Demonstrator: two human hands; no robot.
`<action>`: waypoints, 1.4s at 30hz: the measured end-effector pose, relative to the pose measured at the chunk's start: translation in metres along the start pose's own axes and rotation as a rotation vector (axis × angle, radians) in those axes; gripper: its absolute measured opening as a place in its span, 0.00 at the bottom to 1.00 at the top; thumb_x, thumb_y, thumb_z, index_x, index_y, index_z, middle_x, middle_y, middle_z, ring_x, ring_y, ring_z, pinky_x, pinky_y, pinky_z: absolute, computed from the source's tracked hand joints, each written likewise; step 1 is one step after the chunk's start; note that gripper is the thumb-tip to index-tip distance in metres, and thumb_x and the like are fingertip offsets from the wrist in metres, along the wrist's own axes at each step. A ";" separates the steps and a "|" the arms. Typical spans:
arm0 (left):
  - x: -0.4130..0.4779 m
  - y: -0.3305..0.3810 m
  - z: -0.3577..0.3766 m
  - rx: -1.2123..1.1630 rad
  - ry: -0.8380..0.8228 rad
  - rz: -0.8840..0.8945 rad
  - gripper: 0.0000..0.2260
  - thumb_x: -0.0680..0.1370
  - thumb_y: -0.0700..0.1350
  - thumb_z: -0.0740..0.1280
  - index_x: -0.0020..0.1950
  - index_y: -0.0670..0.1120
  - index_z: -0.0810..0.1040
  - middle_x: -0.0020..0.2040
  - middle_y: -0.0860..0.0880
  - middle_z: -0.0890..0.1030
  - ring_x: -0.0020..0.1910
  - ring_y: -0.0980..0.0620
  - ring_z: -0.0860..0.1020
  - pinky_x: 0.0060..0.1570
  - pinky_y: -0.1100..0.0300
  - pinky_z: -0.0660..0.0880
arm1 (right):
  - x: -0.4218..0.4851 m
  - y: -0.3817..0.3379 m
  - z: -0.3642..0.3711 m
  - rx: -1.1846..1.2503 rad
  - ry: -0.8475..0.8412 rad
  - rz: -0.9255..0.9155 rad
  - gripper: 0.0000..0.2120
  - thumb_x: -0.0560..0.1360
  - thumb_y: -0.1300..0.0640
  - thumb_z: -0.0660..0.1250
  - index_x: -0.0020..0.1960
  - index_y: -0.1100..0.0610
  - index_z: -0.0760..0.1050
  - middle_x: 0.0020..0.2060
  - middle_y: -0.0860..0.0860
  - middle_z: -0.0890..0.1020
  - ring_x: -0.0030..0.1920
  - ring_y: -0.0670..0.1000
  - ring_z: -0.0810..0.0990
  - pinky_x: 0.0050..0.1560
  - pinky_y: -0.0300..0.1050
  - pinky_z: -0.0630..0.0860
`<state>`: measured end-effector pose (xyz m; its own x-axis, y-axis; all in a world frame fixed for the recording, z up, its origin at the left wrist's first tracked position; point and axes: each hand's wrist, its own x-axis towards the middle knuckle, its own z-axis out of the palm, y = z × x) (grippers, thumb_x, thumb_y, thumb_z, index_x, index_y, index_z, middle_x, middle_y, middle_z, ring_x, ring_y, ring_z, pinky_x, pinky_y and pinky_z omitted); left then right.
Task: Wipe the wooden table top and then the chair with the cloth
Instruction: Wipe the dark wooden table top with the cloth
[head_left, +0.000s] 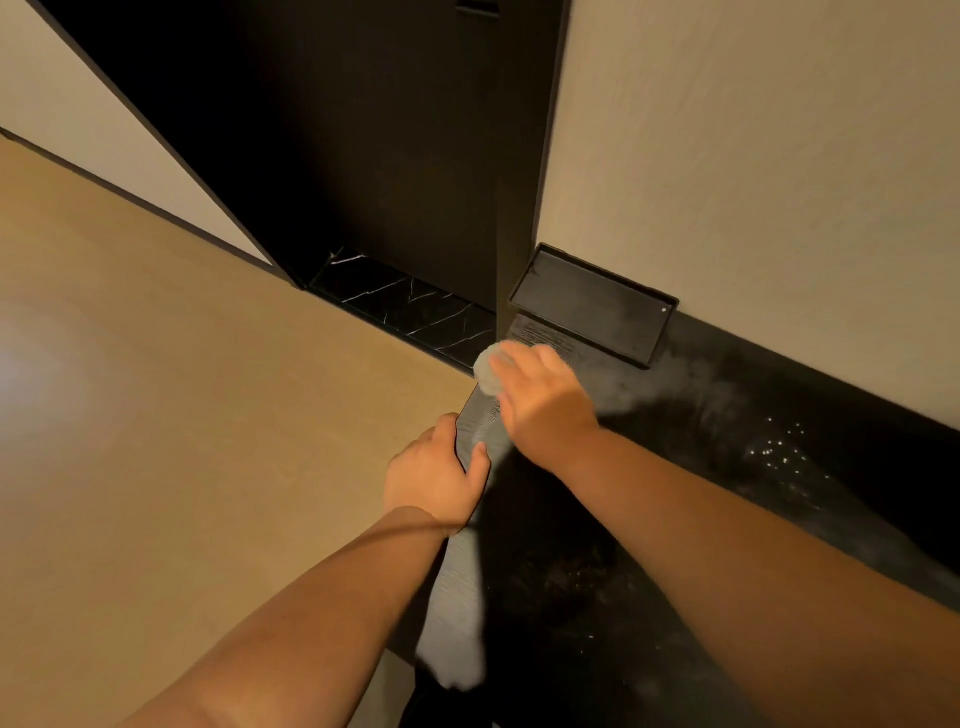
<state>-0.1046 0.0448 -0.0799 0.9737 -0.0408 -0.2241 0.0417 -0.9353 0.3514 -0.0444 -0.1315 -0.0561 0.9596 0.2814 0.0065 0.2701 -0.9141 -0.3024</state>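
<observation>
Pressing grey cloth onto far corner of dark desk with right hand, fingers curled over it. Gripping desk's side edge with left hand. Black tray just beside cloth.

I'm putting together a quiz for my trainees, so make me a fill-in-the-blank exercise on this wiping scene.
1. The right hand holds a grey ____.
2. The left hand grips the ____ of the table.
3. The tray lies against the pale ____.
Missing words: cloth; edge; wall.
</observation>
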 end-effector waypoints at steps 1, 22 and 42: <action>0.000 0.000 0.000 -0.012 0.008 0.001 0.18 0.82 0.61 0.59 0.66 0.52 0.73 0.51 0.50 0.82 0.50 0.45 0.82 0.41 0.55 0.69 | -0.014 0.001 0.004 -0.013 0.025 -0.058 0.21 0.78 0.53 0.68 0.70 0.56 0.73 0.69 0.53 0.73 0.59 0.56 0.74 0.57 0.52 0.77; 0.001 0.002 0.001 0.015 0.026 -0.010 0.17 0.82 0.60 0.60 0.64 0.50 0.73 0.50 0.49 0.82 0.50 0.43 0.82 0.40 0.54 0.67 | -0.023 0.018 0.009 -0.031 -0.013 -0.135 0.15 0.79 0.47 0.65 0.59 0.56 0.78 0.52 0.55 0.77 0.48 0.57 0.77 0.45 0.53 0.79; 0.000 0.003 -0.001 0.006 0.018 -0.013 0.18 0.82 0.60 0.61 0.65 0.50 0.73 0.51 0.47 0.83 0.51 0.41 0.82 0.42 0.51 0.72 | 0.014 0.011 0.009 0.049 0.070 0.031 0.16 0.79 0.51 0.65 0.65 0.53 0.75 0.59 0.56 0.73 0.56 0.57 0.72 0.53 0.55 0.77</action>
<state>-0.1040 0.0423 -0.0780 0.9769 -0.0222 -0.2127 0.0534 -0.9377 0.3432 -0.0291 -0.1353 -0.0678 0.9711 0.2305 0.0623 0.2376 -0.9062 -0.3499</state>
